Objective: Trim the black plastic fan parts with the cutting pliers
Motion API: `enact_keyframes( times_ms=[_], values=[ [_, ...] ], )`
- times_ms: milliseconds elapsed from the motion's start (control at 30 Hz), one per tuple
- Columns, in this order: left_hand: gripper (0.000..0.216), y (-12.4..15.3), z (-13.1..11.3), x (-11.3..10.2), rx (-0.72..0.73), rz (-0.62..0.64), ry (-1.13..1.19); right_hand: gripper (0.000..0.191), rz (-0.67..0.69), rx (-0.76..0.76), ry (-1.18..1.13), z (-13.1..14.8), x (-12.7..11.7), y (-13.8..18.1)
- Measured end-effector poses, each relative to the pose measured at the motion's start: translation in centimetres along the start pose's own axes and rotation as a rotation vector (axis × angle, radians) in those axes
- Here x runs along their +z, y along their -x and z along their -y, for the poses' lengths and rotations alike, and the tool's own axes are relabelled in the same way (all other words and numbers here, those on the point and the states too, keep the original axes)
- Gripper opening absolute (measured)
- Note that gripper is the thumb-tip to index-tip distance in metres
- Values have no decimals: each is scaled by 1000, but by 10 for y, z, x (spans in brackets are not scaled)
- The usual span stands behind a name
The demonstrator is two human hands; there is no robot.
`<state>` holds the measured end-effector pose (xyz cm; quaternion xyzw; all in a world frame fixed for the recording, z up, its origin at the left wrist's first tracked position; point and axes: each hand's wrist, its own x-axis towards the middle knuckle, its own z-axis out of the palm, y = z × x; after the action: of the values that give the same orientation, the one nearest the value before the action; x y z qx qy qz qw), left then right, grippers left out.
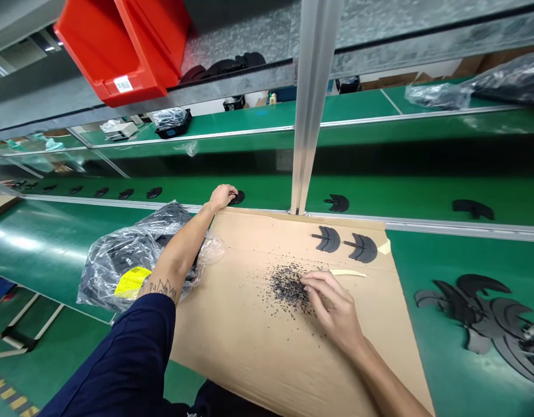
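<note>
Stretched far forward, my left hand (222, 196) has its fingers closed on the edge of a dark rounded plastic part (238, 197) on the green belt. My right hand (332, 298) is over the cardboard sheet (232, 341), fingertips pinched together at the right side of a pile of tiny black pieces (288, 285). Whatever sits between those fingertips is too small to make out. Just beyond that hand lies a thin cream-coloured stick (349, 273). Two black fan-shaped parts with short stems, one on the left (326, 239) and one on the right (362, 248), rest near the cardboard's far edge.
A clear plastic bag (119, 255) of dark parts lies under my left arm. Loose black curved parts (488, 313) are heaped at the right. More parts line the green belt (267, 194). A metal post (308, 116) rises ahead, and a red bin (149, 52) sits on the overhead shelf.
</note>
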<state>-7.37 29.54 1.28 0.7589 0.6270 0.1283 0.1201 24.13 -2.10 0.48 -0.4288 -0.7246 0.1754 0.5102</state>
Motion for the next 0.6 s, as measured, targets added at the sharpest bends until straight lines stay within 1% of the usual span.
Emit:
enact_keyframes(
  times_ms=[100,233,333,400,467,500,567,600],
  values=[
    [25,-1,-2,-2,2,16,-89,26,16,-6,13,-1,0,2],
    [30,5,-7,-11,-9,44,-186,25,68,-9,28,-2,0,5],
    [33,15,-20,-21,3,72,-240,26,65,-11,40,-3,0,6],
    [31,27,-34,-29,47,124,-259,27,43,-7,48,-3,-1,6],
    [24,43,-55,-36,142,232,-253,27,20,-6,68,-3,-2,7],
    [21,52,-68,-38,220,315,-234,27,16,-9,83,-4,-2,8],
    [21,70,-101,-37,448,507,-156,28,19,-26,128,-5,-2,11],
    [25,78,-121,-33,623,602,-96,28,25,-34,156,-6,-1,12]
  ],
)
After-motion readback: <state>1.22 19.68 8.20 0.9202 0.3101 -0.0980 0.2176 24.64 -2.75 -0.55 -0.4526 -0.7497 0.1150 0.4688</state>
